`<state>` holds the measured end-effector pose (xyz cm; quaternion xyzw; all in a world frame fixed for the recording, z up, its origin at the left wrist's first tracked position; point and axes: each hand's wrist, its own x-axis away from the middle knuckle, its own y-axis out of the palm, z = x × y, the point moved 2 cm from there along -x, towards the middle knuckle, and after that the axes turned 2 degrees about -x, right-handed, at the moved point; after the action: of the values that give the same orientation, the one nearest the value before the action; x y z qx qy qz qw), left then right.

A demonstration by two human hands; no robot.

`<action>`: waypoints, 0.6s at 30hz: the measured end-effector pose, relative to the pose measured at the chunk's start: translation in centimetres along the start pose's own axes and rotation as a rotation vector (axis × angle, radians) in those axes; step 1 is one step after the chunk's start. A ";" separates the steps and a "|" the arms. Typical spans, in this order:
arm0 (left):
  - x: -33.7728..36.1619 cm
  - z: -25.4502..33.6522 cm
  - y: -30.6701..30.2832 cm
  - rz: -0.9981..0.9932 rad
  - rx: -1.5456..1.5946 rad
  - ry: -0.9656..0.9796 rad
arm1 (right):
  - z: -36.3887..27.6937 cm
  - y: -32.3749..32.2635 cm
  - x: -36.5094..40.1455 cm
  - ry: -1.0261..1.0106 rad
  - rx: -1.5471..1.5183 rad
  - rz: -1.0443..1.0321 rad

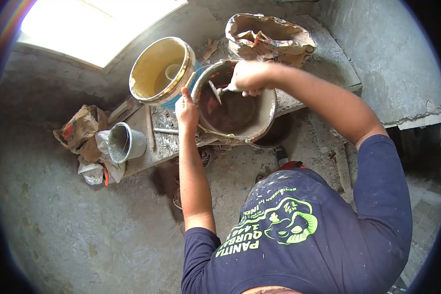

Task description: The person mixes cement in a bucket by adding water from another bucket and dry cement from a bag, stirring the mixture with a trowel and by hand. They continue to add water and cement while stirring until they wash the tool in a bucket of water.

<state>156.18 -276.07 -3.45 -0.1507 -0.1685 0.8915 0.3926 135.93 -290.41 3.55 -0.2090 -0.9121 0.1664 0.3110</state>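
My right hand (252, 78) is closed around the handle of a small trowel (215, 93), over the mouth of a large dark bucket (267, 122). The trowel's mortar-smeared blade points down into the bucket. Dark grey material (230, 110) lies at the bottom, and a reddish patch shows on the inner wall. At the bucket's left rim, my left hand (186, 112) is closed, thumb up, its fingers mostly hidden behind the rim. Close beside that hand stands a blue and yellowish pail (183, 81) with cloudy liquid and a round object inside.
An open, torn paper sack (269, 41) stands behind the bucket on a rough concrete ledge (323, 63). To the left are a small grey pail (132, 145), crumpled bags (85, 132) and a wooden strip (150, 127). A bright window opening (93, 29) is at upper left.
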 end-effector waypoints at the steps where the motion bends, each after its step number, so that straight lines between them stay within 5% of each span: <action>1: -0.6 -1.5 0.1 -0.026 0.017 0.013 | -0.3 0.0 -0.4 -0.008 0.001 -0.003; 3: -0.5 -0.9 0.6 -0.035 0.053 0.064 | -1.1 0.1 -0.3 -0.211 0.389 -0.089; 7: -0.6 -0.9 0.5 -0.011 0.002 -0.050 | -1.9 4.2 3.2 -0.374 0.382 0.078; 8: -0.7 -1.2 0.3 0.023 -0.067 0.012 | -1.3 3.6 2.9 -0.367 0.375 0.080; 10: -0.6 -1.4 -0.2 -0.053 -0.051 -0.013 | 0.7 0.8 1.5 -0.037 -0.093 -0.040; 14: -0.3 -1.5 0.1 -0.071 0.006 0.012 | 2.6 -2.4 2.1 0.071 -0.478 0.036; 18: -0.3 -1.7 0.2 -0.105 0.043 -0.036 | 1.4 -0.1 2.9 0.045 -0.377 0.064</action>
<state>156.91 -276.17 -5.02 -0.1171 -0.1639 0.8756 0.4390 132.95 -289.38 3.98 -0.2962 -0.9128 -0.0023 0.2813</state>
